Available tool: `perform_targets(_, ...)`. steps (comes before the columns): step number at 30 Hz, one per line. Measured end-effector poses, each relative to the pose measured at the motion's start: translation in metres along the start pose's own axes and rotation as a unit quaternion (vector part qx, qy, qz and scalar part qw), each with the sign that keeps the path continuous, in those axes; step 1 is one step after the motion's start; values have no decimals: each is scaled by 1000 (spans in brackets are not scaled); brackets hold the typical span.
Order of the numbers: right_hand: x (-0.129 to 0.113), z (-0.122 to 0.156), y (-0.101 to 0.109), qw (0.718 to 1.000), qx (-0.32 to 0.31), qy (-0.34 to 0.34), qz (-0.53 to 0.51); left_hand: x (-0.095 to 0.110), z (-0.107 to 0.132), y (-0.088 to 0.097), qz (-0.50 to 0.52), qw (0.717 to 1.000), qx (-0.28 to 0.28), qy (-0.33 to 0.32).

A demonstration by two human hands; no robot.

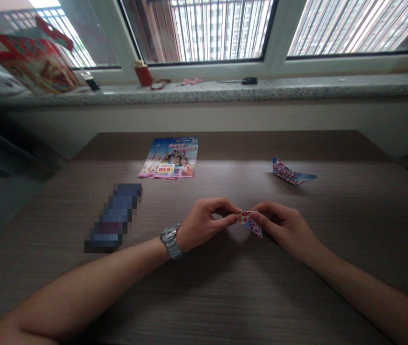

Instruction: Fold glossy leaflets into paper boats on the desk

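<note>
Both hands meet over the middle of the wooden table (189,297), pinching one small piece of folded printed paper (255,228). My left hand (209,220), with a metal wristwatch (172,241) on its wrist, grips the paper's left end between thumb and fingertips. From the other side, my right hand (285,225) pinches it near the upper edge. A pointed flap of the paper hangs below the right fingertips; the fingers hide part of its folds. Farther back on the right lies another folded paper piece (292,173), bent upward at its left end.
A stack of colourful flyers (171,158) lies at the back left of the table, with a blurred-out phone-like device (114,218) nearer me. On the stone windowsill (197,94) are scissors (249,80), a red box (143,74) and a red food bag (42,67).
</note>
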State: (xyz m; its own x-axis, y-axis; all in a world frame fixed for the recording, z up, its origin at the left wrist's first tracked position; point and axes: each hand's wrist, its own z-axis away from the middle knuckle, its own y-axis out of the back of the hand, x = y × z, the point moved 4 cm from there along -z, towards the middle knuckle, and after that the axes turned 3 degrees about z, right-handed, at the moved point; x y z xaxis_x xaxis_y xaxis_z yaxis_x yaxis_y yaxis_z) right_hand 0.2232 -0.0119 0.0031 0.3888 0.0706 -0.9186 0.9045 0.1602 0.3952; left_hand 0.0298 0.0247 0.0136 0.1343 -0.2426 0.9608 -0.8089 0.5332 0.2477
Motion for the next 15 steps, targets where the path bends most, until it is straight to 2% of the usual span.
perform_targets(8, 4, -2, 8, 998, 63, -24, -5, -6, -1, 1, 25, 1000, 5, 16)
perform_targets(15, 3, 0, 8, 998, 54, -22, -6, -6, -1, 2, 42, 999, 11, 24)
